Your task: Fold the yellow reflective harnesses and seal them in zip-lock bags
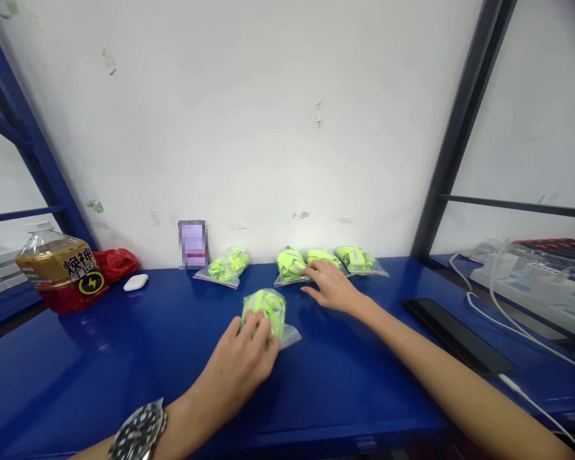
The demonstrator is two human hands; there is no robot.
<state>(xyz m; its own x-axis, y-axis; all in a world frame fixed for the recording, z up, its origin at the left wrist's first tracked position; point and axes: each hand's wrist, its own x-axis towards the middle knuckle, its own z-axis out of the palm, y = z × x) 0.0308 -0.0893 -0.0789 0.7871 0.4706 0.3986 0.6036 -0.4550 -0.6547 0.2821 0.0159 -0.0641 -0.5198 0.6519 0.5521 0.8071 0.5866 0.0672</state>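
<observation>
Several clear zip bags stuffed with neon-green material lie on a blue table. My left hand, with a wristwatch on the wrist, curls its fingers over the nearest green bag in the middle of the table. My right hand reaches further back, fingers spread, with its fingertips resting on a green bag by the wall. Beside that bag lie another green bag to the left and a third to the right. One more green bag lies apart, further left.
At the left stand a plastic bottle of brown drink, a red crumpled bag and a small white oval object. A black phone with a white cable lies at the right. A small card leans on the wall.
</observation>
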